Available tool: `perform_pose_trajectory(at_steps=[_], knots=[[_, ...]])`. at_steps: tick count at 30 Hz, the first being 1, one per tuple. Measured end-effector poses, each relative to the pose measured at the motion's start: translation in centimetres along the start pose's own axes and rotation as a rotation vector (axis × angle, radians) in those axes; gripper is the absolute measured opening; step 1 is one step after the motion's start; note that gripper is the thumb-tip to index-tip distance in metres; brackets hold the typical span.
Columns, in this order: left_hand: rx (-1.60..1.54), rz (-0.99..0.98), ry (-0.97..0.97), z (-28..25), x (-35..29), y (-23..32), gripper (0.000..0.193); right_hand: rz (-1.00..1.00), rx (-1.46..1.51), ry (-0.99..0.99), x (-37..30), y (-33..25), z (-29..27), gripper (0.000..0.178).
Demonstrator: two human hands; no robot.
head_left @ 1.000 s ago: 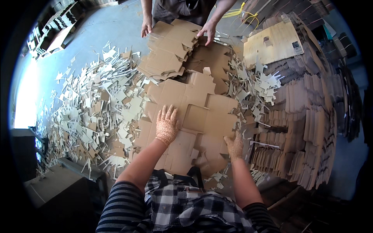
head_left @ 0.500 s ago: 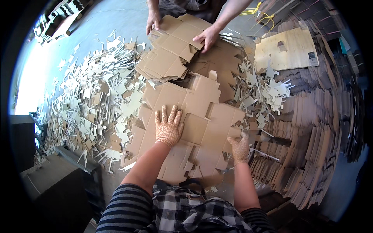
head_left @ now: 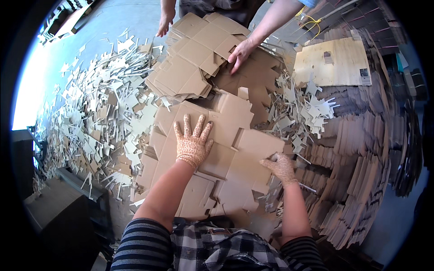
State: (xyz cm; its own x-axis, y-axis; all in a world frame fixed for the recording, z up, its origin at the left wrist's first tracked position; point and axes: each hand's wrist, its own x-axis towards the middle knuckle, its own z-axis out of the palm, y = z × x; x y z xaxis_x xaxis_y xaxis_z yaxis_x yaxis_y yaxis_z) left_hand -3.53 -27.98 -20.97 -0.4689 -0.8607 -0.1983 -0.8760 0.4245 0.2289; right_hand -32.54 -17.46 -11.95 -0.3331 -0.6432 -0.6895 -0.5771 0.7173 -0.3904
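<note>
A brown die-cut cardboard sheet (head_left: 244, 153), with creases, flaps and notches, lies flat in front of me on other sheets. My left hand (head_left: 193, 141), in a spotted tan glove, presses on its upper left part with fingers spread. At the sheet's right edge is my right hand (head_left: 280, 167), gloved alike, its thumb over the top and its fingers curled around the edge; its fingertips are partly hidden. Beyond lies a second stack of cut cardboard (head_left: 190, 54). Another person's hand (head_left: 242, 53) touches that stack's right side, and their other hand (head_left: 166, 22) hovers by its left edge.
Cardboard scraps (head_left: 104, 113) cover the floor at left, with more scraps (head_left: 303, 108) to the right. Tall stacks of cardboard (head_left: 357, 167) stand at right, a plywood board (head_left: 334, 61) on top. A dark box (head_left: 58, 207) is at lower left; a yellow fork (head_left: 313, 27) lies far right.
The other person's hand on the left has let go of the far stack, which has shifted left. My left hand's fingers have spread wider. My right hand has moved farther up the sheet's right edge.
</note>
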Motion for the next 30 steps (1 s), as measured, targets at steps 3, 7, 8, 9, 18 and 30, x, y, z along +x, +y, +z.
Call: perform_pose_trajectory(at_steps=[3, 7, 8, 9, 18, 30], knots=[[0.013, 0.003, 0.016, 0.0, 0.3, 0.4, 0.063, -0.259, -0.152, -0.035, 3.1, 3.8, 1.2, 0.062], [0.013, -0.002, -0.122, -1.5, 1.0, 1.2, 0.073, -0.389, -0.208, -0.231, 4.5, 4.4, 0.2, 0.056], [0.019, -0.005, -0.131, -1.7, 1.1, 1.3, 0.075, -0.361, -0.206, -0.223, 4.0, 3.8, 0.2, 0.054], [0.024, -0.007, -0.141, -1.8, 1.2, 1.3, 0.077, -0.331, -0.204, -0.216, 3.1, 2.8, 0.0, 0.052], [0.050, -0.027, -0.142, -1.4, 1.3, 1.1, 0.079, -0.220, -0.593, -0.088, -4.7, -6.6, -1.2, 0.043], [0.069, -0.031, -0.151, -0.9, 0.7, 1.0, 0.079, -0.247, -0.484, 0.032, -5.8, -4.8, 1.0, 0.047]])
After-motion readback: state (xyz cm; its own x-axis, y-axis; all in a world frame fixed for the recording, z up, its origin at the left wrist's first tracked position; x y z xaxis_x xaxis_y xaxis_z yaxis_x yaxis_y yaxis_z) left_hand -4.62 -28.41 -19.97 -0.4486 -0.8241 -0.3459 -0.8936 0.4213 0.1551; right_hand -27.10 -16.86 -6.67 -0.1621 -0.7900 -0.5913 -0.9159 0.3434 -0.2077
